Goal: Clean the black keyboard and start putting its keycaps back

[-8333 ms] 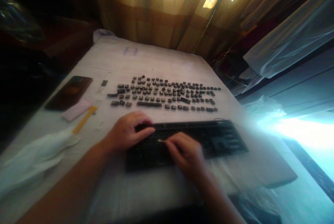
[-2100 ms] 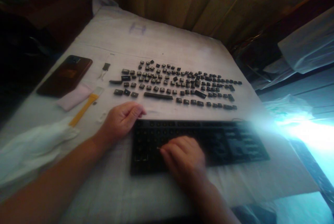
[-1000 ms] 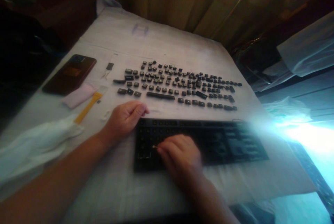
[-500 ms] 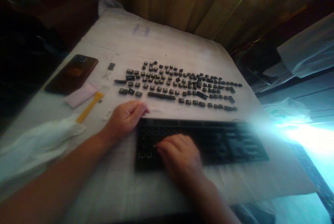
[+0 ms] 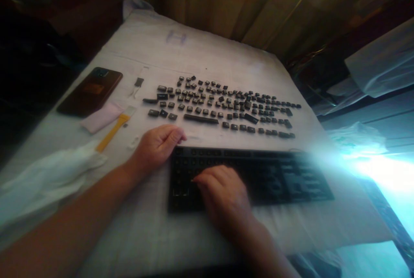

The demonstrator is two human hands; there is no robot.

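Note:
A black keyboard base (image 5: 258,183) with its keycaps off lies across the near part of the table. My right hand (image 5: 224,191) is over its left half, fingers pinched together, with a tiny pale tip showing at the fingertips. What that tip belongs to is hidden in the hand. Beside the keyboard's upper left corner rests my left hand (image 5: 160,144), its fingers curled and the thumb against them. Whether it holds anything is hidden. Beyond both hands, loose black keycaps (image 5: 199,110) lie in rough rows, and a long space bar (image 5: 201,118) is among them.
Left on the white-covered table (image 5: 210,60) are a dark phone (image 5: 92,90), a pink cloth (image 5: 101,117), a yellow-handled brush (image 5: 111,133), a small dark piece with pale strands (image 5: 139,82) and a crumpled white cloth (image 5: 58,174). Bright light glares at right.
Both hands stay in nearly the same places, the right one still pinched over the keyboard's left half. The whole view has shifted very slightly.

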